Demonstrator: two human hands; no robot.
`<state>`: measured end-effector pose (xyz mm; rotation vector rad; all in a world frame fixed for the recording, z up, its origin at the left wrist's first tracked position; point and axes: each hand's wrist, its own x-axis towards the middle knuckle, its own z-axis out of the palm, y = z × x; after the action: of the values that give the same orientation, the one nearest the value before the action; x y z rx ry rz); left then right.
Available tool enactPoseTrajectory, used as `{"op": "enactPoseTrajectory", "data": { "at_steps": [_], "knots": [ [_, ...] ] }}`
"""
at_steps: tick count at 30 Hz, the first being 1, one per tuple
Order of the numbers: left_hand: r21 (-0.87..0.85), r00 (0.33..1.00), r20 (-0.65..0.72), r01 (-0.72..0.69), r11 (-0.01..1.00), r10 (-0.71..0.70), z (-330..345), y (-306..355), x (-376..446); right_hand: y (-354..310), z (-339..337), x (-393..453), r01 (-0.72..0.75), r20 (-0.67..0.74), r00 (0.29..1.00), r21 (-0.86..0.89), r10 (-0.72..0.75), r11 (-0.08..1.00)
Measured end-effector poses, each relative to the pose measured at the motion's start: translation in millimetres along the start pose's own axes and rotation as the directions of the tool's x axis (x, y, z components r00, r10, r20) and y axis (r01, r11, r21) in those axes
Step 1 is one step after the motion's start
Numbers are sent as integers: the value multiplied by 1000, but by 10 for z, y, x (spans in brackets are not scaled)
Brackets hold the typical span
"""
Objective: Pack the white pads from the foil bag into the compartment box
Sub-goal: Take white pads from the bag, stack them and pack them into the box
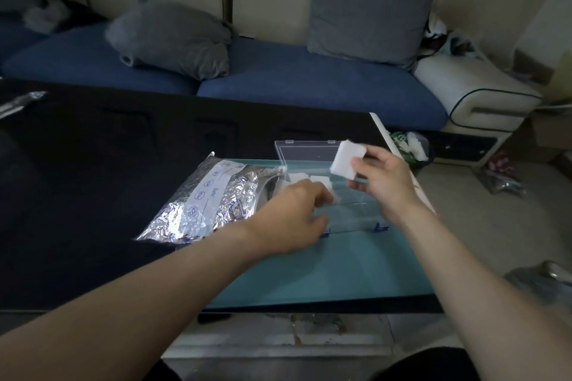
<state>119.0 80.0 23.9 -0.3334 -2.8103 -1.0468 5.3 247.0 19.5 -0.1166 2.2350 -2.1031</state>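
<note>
Right of centre, our right hand (382, 178) pinches a white pad (346, 158) between thumb and fingers above the clear box (356, 207), whose lid stands open at the back, so we judge it is about to be dropped in. Our left hand (294, 213) curls over the box's left side, where more pads (312, 179) lie; whether its fingers hold one we cannot tell. The foil bag (210, 201) lies just left on the worktop (325, 272), its mouth toward the box for a short reach.
</note>
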Motion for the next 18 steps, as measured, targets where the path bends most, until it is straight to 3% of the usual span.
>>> {"op": "enactPoseTrajectory", "data": {
  "at_steps": [2,5,11,18],
  "knots": [
    [210,993,81,-101,972,86,81,-44,4,156,43,80,-9,-44,999,-133,4,991],
    [456,979,184,-161,875,84,168,-74,10,220,159,150,40,-52,997,-339,-61,940],
    [436,977,201,-155,887,72,213,-121,7,250,360,244,-36,27,997,-652,71,757],
    [396,974,216,-151,906,69,194,-130,-1,181,428,259,63,118,990,-862,77,503]
  ]
}}
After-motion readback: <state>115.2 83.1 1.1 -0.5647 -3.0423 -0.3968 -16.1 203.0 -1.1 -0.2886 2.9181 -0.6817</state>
